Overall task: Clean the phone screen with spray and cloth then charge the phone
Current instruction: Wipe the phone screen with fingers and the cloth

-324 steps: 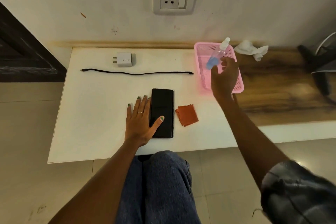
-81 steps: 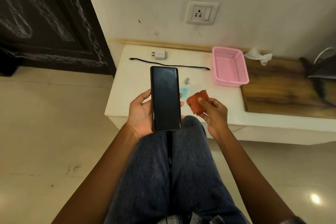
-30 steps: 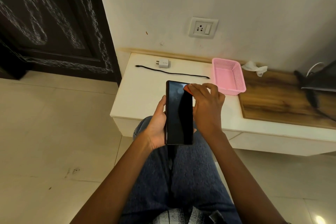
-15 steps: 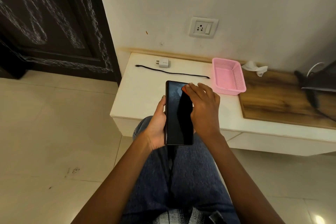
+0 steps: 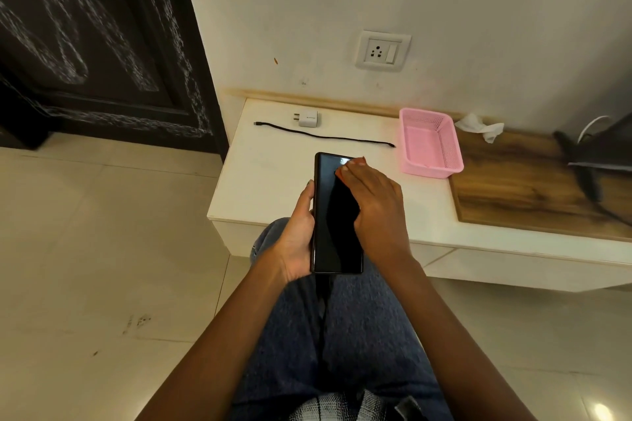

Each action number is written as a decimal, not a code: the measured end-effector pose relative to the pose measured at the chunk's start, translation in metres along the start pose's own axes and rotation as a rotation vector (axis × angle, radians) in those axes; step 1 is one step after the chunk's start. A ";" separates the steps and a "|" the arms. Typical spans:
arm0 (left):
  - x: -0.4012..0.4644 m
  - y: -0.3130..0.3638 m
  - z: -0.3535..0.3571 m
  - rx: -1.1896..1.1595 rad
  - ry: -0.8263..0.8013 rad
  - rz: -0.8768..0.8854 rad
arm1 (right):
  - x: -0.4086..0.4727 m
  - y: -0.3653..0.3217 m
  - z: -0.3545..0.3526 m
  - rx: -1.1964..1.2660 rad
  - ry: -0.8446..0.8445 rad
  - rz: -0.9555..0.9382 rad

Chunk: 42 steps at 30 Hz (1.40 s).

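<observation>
Phone (image 5: 337, 222) sits upright in my left hand (image 5: 297, 232), above my knees at the worktop (image 5: 266, 178) edge, fingers wrapped round its left side. My right hand (image 5: 374, 205) lies flat across the screen, fingers together and straight, pressing the cloth (image 5: 355, 161), only an orange sliver showing at the fingertips. Cable (image 5: 325, 137) and charger (image 5: 307, 119) lie near the wall, basket (image 5: 429, 143) to their right

Both forearms reach forward over the lap. The left hand (image 5: 297, 236) is palm up, cradling the phone (image 5: 333, 232) along its left edge, thumb lying up that side. The right hand (image 5: 374, 207) lies palm down across the screen's upper right, fingers extended together, pressing an orange cloth (image 5: 355, 161).
</observation>
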State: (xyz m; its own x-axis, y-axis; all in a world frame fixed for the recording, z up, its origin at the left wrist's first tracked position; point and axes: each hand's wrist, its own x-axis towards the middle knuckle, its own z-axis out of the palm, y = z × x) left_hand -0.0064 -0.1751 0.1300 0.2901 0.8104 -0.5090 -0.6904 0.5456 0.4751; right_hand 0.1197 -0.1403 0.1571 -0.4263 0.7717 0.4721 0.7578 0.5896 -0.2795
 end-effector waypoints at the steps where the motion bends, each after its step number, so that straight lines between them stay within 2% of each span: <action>1: 0.000 0.000 -0.001 -0.008 0.003 -0.003 | -0.002 0.002 0.000 0.001 -0.010 -0.022; 8: 0.000 -0.004 0.003 -0.002 -0.034 -0.021 | 0.004 0.003 -0.004 0.012 0.008 0.066; 15: 0.000 -0.001 0.000 0.023 0.001 0.006 | -0.002 0.001 -0.004 0.011 0.003 -0.047; 20: 0.000 -0.004 0.003 0.034 0.013 0.003 | 0.003 -0.003 -0.002 -0.013 0.003 0.055; 25: -0.002 -0.002 0.000 0.026 0.014 0.006 | -0.001 -0.009 0.000 -0.012 -0.020 -0.048; 31: -0.002 -0.004 0.002 0.057 -0.005 0.010 | 0.007 -0.007 -0.001 0.009 0.022 0.045; 37: -0.002 -0.003 -0.001 0.012 -0.016 0.012 | 0.003 -0.007 0.000 0.007 -0.026 -0.034; 42: -0.005 -0.006 0.002 0.005 -0.021 -0.010 | 0.006 -0.002 -0.003 0.010 0.002 0.062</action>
State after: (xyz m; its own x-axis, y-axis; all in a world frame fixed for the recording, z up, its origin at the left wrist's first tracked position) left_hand -0.0020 -0.1820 0.1312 0.3111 0.8091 -0.4985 -0.6842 0.5547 0.4734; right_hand 0.1176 -0.1377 0.1626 -0.3771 0.8064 0.4555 0.7777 0.5428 -0.3172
